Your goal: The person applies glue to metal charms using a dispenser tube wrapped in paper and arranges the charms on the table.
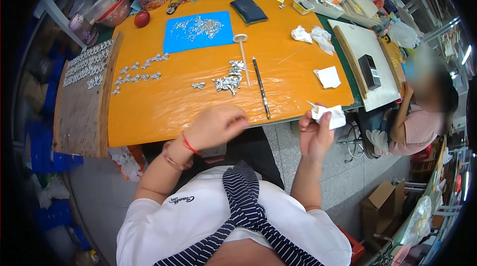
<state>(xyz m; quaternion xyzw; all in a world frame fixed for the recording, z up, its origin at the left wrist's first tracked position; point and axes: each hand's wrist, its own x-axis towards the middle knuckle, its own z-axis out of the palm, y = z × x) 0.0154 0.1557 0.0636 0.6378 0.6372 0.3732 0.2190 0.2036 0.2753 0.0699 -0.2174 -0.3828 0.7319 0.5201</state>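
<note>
My left hand [216, 126], with a red cord and a bangle at the wrist, hovers over the front edge of the orange-covered table [198, 127]. Its fingers are curled together; whether anything is between them is hidden. Held between the thumb and fingers of my right hand [318, 136] is a folded white tissue [332, 117], with a thin tip sticking out at its left. Ahead of my left hand lies a heap of small silvery pieces [227, 84], with one piece [198, 85] apart. A black patterned stick [261, 89] and a pale rod with a round end [243, 57] lie between the hands' sides.
Short rows of silvery pieces [134, 78] lie at left, beside a wooden board [82, 112] bearing many more. A blue mat [174, 42] carries scattered bits. Crumpled tissues [323, 40] and a flat white tissue [328, 77] are at right. Another person [417, 127] sits at far right.
</note>
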